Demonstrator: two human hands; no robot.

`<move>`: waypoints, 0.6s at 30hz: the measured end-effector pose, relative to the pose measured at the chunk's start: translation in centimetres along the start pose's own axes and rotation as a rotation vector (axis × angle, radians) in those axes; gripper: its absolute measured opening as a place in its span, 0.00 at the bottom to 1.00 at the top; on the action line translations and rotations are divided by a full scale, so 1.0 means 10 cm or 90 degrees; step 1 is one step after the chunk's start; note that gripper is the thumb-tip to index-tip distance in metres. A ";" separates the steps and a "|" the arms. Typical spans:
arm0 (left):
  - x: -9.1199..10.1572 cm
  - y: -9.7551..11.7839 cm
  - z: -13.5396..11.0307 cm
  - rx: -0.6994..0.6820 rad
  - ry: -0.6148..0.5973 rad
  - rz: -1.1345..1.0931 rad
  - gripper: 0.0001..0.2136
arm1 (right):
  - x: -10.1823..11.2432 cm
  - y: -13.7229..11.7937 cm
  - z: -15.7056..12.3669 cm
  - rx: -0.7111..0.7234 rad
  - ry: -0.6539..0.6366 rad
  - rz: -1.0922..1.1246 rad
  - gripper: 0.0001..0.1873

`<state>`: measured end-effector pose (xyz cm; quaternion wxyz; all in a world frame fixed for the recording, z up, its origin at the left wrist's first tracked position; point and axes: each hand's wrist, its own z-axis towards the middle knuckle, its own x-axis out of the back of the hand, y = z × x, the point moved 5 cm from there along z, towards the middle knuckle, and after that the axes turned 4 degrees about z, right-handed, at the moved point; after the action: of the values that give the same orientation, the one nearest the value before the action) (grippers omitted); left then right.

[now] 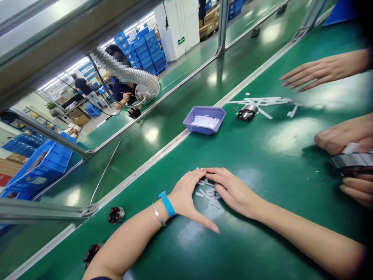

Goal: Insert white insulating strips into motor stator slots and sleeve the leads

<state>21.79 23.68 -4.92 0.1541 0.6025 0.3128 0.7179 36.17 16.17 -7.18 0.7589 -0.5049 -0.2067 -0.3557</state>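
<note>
My left hand [186,194], with a blue band and a metal bracelet at the wrist, rests on the green work surface, fingers stretched out and thumb wide apart. Opposite it, my right hand [233,190] lies with its fingers curved and loosely extended. The fingertips of both meet at the far side. Between the palms several small white strips [210,197] are scattered on the surface, some partly covered by my right fingers. Neither hand grips anything.
Beyond my hands stands a purple tray [204,130] of white strips. Near it are a motor stator [247,112] and longer white strips [265,102]. At left lies another stator [116,215]. A co-worker's hands [349,134] at right hold a larger stator [354,164].
</note>
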 end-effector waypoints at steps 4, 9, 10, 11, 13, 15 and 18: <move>0.00 0.10 -0.54 0.078 -0.017 0.043 0.75 | 0.15 0.07 -0.33 -0.084 0.042 0.014 0.28; -0.10 0.17 -0.50 0.218 -0.023 0.163 0.75 | -0.02 -0.04 -0.49 -0.120 -0.009 -0.113 0.41; -0.13 0.19 -0.43 0.219 -0.014 0.164 0.74 | -0.09 -0.14 -0.49 -0.098 -0.026 -0.102 0.41; -0.16 0.21 -0.35 0.216 -0.002 0.160 0.73 | -0.13 -0.22 -0.47 -0.080 -0.031 -0.081 0.39; -0.21 0.23 -0.26 0.209 0.017 0.148 0.72 | -0.11 -0.35 -0.40 -0.062 -0.011 -0.032 0.33; -0.24 0.24 -0.24 0.203 0.029 0.139 0.72 | -0.02 -0.39 -0.28 -0.059 -0.024 -0.025 0.24; -0.24 0.23 -0.31 0.188 0.044 0.127 0.73 | 0.09 -0.38 -0.03 -0.050 -0.152 -0.078 0.13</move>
<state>19.73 19.70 -5.54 -0.0187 0.6215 0.3585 0.6963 33.93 14.67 -4.39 0.6853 -0.5595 -0.3115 -0.3468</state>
